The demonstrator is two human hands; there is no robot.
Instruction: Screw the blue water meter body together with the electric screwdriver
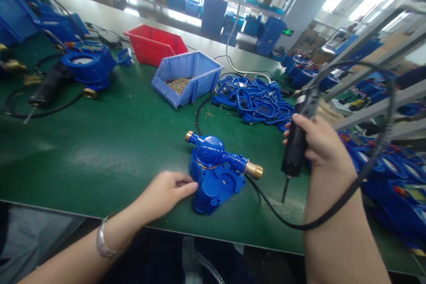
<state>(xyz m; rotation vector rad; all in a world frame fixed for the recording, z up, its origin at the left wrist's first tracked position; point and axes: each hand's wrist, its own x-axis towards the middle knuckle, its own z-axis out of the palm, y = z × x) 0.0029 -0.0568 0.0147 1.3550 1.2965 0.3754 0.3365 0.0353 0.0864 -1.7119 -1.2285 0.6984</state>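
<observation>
A blue water meter with brass threaded ends lies on the green bench top, its pipe body uppermost and a blue plastic housing with screw holes facing me. My left hand grips the left edge of this housing, thumb in front and the other fingers partly hidden. Raised over the bench on the right, my right hand is wrapped round a black electric screwdriver. Its bit points down, apart from the meter. The screwdriver's black cable loops across my right forearm and passes behind the meter.
A blue bin of small brass screws stands beyond the meter, with a red bin behind it. Loose screws and a pile of blue plastic parts lie nearby. Another meter and screwdriver are left; several meters line the right.
</observation>
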